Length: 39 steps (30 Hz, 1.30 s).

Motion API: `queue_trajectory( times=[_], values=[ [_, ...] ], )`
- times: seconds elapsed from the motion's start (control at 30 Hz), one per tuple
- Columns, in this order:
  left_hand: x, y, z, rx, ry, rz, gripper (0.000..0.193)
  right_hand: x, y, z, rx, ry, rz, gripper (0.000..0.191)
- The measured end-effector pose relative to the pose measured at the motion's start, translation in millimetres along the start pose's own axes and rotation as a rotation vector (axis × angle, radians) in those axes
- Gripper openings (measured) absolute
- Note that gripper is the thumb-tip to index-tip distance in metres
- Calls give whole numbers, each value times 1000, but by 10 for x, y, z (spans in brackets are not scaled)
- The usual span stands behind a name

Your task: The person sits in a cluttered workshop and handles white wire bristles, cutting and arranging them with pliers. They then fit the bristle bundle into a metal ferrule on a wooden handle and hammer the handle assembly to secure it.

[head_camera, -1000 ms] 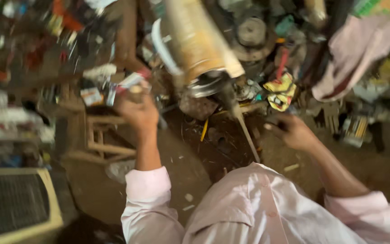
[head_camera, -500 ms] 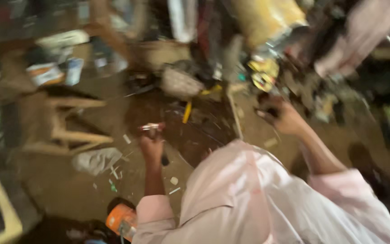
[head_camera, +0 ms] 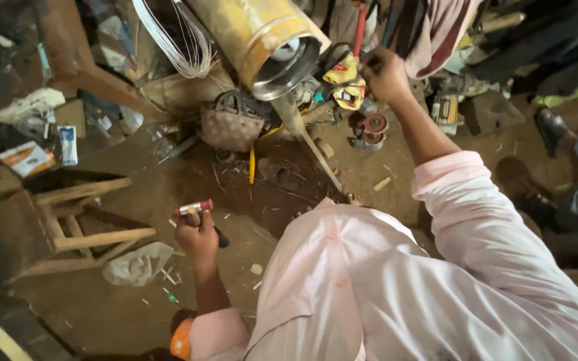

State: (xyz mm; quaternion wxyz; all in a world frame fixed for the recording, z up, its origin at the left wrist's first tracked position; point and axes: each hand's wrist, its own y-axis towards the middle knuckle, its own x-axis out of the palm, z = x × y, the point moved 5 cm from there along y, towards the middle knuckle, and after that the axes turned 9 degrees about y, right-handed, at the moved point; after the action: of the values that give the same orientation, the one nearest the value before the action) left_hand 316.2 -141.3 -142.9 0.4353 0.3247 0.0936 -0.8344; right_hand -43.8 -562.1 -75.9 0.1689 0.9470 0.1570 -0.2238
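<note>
My left hand [head_camera: 197, 234] is closed around a small red-and-white cylinder-shaped tool [head_camera: 193, 208] held over the dirt floor. My right hand [head_camera: 386, 73] reaches far up into a pile of clutter, fingers curled beside a yellow crumpled wrapper [head_camera: 347, 79]; what it grips is hidden. Both arms wear pale pink sleeves. A large yellow metal canister [head_camera: 262, 37] with an open shiny end lies tilted just left of my right hand.
A wooden stool [head_camera: 81, 224] lies on its side at the left. A crumpled plastic bag [head_camera: 138, 264], coiled wire [head_camera: 182, 47], a woven basket [head_camera: 232, 127] and a red wheel [head_camera: 374, 124] litter the ground. Another person's dark shoe [head_camera: 550, 124] shows at the right.
My left hand drew back from the clutter toward my body with the red-and-white tool. My right hand rose higher into the pile. The view swung and steadied.
</note>
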Motion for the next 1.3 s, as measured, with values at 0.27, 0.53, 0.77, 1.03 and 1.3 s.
queue_trajectory(
  times=[0.27, 0.53, 0.77, 1.03, 1.3],
  values=[
    [-8, -939, 141, -217, -661, 121, 21, 275, 586, 300, -234, -471, -334, 38],
    [-686, -2179, 580, -349, -67, 632, 24, 1726, -465, -37, -893, -165, -923, 27],
    [-1243, -2742, 434, -359, 306, 679, 27, 2099, -1074, -454, -564, -130, -1208, 25],
    [-2192, -3397, -1371, -738, 310, 484, 26, 2693, -2032, -1012, -163, -124, -1268, 21],
    [-4723, -5021, -2878, -747, 1303, 210, 26, 3618, -3743, -2255, -570, -412, -1439, 28]
  ],
)
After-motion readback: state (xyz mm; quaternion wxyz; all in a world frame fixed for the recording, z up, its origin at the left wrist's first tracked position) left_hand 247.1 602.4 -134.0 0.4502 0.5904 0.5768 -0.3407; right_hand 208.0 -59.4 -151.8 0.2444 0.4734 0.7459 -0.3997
